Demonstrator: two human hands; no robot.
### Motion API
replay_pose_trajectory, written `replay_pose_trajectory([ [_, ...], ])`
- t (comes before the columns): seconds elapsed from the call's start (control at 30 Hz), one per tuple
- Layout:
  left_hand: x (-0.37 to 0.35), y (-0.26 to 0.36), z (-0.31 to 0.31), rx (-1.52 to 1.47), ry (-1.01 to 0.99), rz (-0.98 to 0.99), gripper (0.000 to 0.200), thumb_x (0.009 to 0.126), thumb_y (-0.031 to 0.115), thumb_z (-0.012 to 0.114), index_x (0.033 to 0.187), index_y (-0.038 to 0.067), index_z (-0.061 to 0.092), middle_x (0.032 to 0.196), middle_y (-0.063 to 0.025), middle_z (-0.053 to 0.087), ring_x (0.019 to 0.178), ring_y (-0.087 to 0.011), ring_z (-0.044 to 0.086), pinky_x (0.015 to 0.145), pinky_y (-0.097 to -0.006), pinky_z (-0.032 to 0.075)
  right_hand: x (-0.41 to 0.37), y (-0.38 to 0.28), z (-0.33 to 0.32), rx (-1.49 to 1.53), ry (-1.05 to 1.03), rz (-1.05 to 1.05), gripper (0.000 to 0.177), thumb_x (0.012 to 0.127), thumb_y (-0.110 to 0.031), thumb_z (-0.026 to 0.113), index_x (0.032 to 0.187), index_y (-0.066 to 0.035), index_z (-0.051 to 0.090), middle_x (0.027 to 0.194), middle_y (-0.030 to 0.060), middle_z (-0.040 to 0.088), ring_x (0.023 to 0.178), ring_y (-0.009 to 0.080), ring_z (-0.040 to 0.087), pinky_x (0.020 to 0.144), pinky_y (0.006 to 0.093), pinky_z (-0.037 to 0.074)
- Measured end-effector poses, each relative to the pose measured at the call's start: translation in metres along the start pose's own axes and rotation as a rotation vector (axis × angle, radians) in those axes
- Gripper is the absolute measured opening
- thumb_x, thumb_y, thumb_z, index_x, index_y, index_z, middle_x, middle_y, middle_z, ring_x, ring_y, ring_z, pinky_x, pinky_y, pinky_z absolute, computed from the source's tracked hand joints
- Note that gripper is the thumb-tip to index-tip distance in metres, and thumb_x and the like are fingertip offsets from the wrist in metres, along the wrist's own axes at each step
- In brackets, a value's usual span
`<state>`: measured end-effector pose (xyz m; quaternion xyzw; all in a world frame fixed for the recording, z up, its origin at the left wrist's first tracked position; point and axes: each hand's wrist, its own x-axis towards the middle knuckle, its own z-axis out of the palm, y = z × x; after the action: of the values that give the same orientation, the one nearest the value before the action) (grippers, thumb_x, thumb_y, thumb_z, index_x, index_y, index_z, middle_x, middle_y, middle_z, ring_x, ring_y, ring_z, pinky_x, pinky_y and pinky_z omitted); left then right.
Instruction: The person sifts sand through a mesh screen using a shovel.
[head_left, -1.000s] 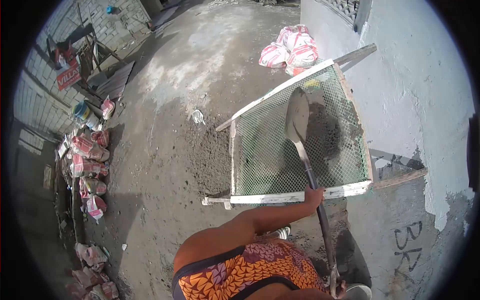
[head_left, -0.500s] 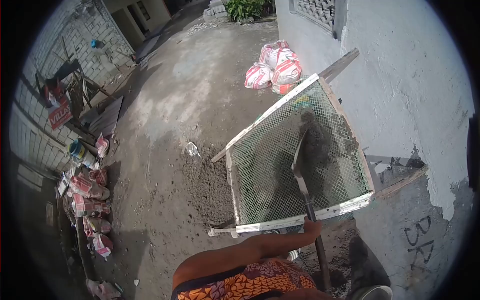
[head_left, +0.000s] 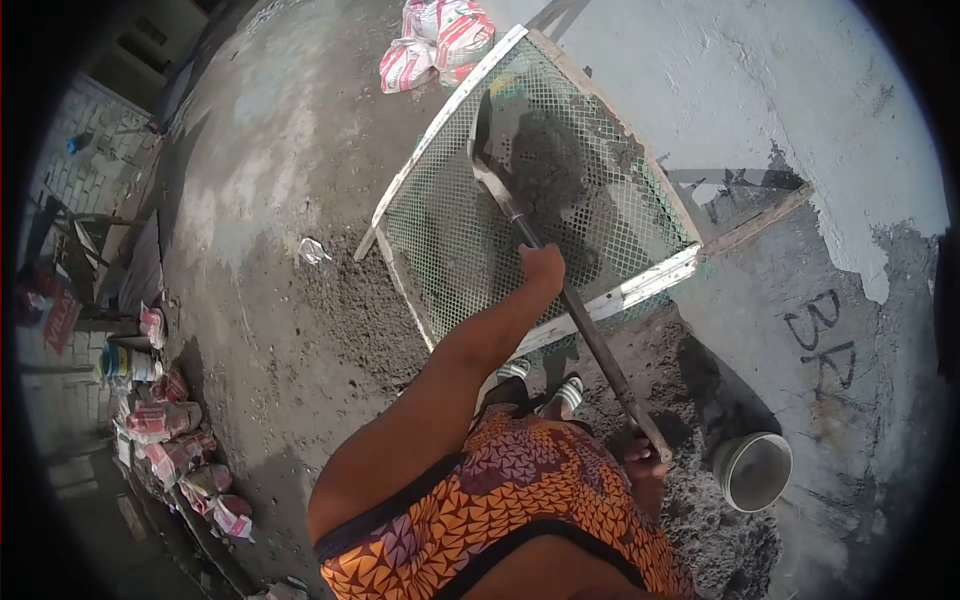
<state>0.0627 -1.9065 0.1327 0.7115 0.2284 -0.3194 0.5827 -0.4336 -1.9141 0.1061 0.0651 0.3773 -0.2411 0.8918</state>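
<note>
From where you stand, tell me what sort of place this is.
Likely an outdoor building site or work yard: a shovel over a framed mesh screen, and piled red-and-white sacks.

Two hands are on one shovel (head_left: 600,347): the left hand (head_left: 543,266) on the shaft, the right hand (head_left: 640,455) at the handle's end. One mesh screen (head_left: 655,277) lies under and beyond the left hand, with one main dark heap (head_left: 548,158) on it, ahead of that hand. Well beyond the left hand are at least three red-and-white sacks (head_left: 464,38). One crumpled white scrap (head_left: 314,250) lies to its left; farther left stand one red sign (head_left: 61,321) and at least six more sacks (head_left: 160,421), too overlapped for an exact count. Two striped sandals (head_left: 571,393) show between the hands. One bucket (head_left: 755,472) sits just right of the right hand.
</note>
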Motion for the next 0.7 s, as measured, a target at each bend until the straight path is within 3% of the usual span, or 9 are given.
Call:
replay_pose_trajectory([
  [0.1, -0.041, -0.063, 0.041, -0.034, -0.012, 0.069, 0.074, 0.088, 0.016, 0.061, 0.149, -0.003, 0.023, 0.097, -0.0200, 0.060, 0.069, -0.0266, 0.064, 0.056, -0.0451, 0.052, -0.042, -0.008, -0.002, -0.047, 0.135, -0.093, 0.018, 0.094, -0.018, 0.057, 0.104, -0.004, 0.059, 0.081, 0.0091, 0.065, 0.064, 0.0183, 0.063, 0.056, 0.0320, 0.054],
  [0.17, -0.102, -0.090, 0.044, -0.061, -0.176, 0.026, 0.069, 0.085, 0.015, 0.063, 0.142, -0.004, 0.030, 0.091, -0.0191, 0.060, 0.068, -0.0267, 0.064, 0.055, -0.0439, 0.051, -0.068, -0.012, -0.002, -0.123, 0.199, -0.131, 0.017, 0.094, -0.018, 0.057, 0.104, -0.004, 0.058, 0.081, 0.0090, 0.065, 0.064, 0.0183, 0.063, 0.056, 0.0320, 0.054],
  [0.23, -0.136, -0.100, 0.034, -0.176, -0.319, 0.080, 0.048, 0.083, 0.018, 0.070, 0.116, -0.001, 0.041, 0.074, -0.0113, 0.057, 0.059, -0.0220, 0.062, 0.051, -0.0385, 0.048, -0.069, -0.016, -0.001, -0.213, 0.232, -0.142, 0.017, 0.094, -0.017, 0.057, 0.104, -0.004, 0.058, 0.081, 0.0089, 0.065, 0.064, 0.0182, 0.063, 0.056, 0.0321, 0.054],
  [0.27, -0.132, -0.108, 0.029, -0.196, -0.362, 0.126, 0.048, 0.085, 0.018, 0.071, 0.116, 0.000, 0.040, 0.071, -0.0094, 0.056, 0.056, -0.0202, 0.060, 0.050, -0.0374, 0.047, -0.059, -0.017, 0.004, -0.258, 0.240, -0.137, 0.017, 0.094, -0.017, 0.057, 0.104, -0.004, 0.058, 0.081, 0.0089, 0.065, 0.064, 0.0182, 0.063, 0.056, 0.0322, 0.054],
  [0.3, -0.128, -0.099, 0.020, -0.166, -0.314, 0.116, 0.042, 0.088, 0.014, 0.069, 0.114, 0.002, 0.039, 0.074, -0.0084, 0.053, 0.057, -0.0194, 0.059, 0.051, -0.0365, 0.048, -0.044, -0.016, 0.008, -0.301, 0.242, -0.126, 0.017, 0.094, -0.017, 0.057, 0.104, -0.004, 0.058, 0.081, 0.0089, 0.065, 0.064, 0.0182, 0.063, 0.056, 0.0322, 0.054],
  [0.4, -0.065, -0.102, -0.008, -0.208, -0.123, 0.061, 0.056, 0.088, 0.017, 0.068, 0.130, -0.002, 0.037, 0.076, -0.0100, 0.056, 0.058, -0.0201, 0.060, 0.051, -0.0398, 0.047, 0.016, -0.010, 0.032, -0.408, 0.247, -0.107, 0.016, 0.094, -0.017, 0.057, 0.104, -0.005, 0.058, 0.081, 0.0087, 0.065, 0.064, 0.0181, 0.063, 0.057, 0.0324, 0.054],
  [0.47, -0.025, -0.102, -0.025, -0.231, 0.120, -0.052, 0.054, 0.090, 0.020, 0.066, 0.130, -0.002, 0.038, 0.075, -0.0099, 0.053, 0.065, -0.0194, 0.057, 0.053, -0.0420, 0.045, 0.049, -0.008, 0.048, -0.457, 0.251, -0.089, 0.016, 0.094, -0.017, 0.057, 0.104, -0.005, 0.058, 0.081, 0.0087, 0.065, 0.064, 0.0181, 0.063, 0.057, 0.0325, 0.054],
  [0.6, -0.017, -0.109, -0.038, -0.029, 0.119, -0.307, 0.035, 0.091, 0.029, 0.062, 0.107, -0.001, 0.052, 0.073, -0.0091, 0.050, 0.060, -0.0206, 0.051, 0.056, -0.0437, 0.045, 0.085, -0.017, 0.067, -0.521, 0.234, -0.055, 0.015, 0.094, -0.017, 0.057, 0.104, -0.005, 0.057, 0.080, 0.0085, 0.064, 0.064, 0.0180, 0.063, 0.057, 0.0327, 0.055],
  [0.7, -0.076, -0.161, 0.025, -0.033, 0.099, -0.206, 0.036, 0.089, 0.024, 0.066, 0.110, 0.001, 0.048, 0.080, -0.0087, 0.056, 0.067, -0.0199, 0.058, 0.056, -0.0382, 0.048, 0.088, -0.024, 0.067, -0.537, 0.230, -0.047, 0.015, 0.094, -0.017, 0.057, 0.103, -0.006, 0.057, 0.080, 0.0084, 0.064, 0.064, 0.0180, 0.063, 0.057, 0.0328, 0.055],
])
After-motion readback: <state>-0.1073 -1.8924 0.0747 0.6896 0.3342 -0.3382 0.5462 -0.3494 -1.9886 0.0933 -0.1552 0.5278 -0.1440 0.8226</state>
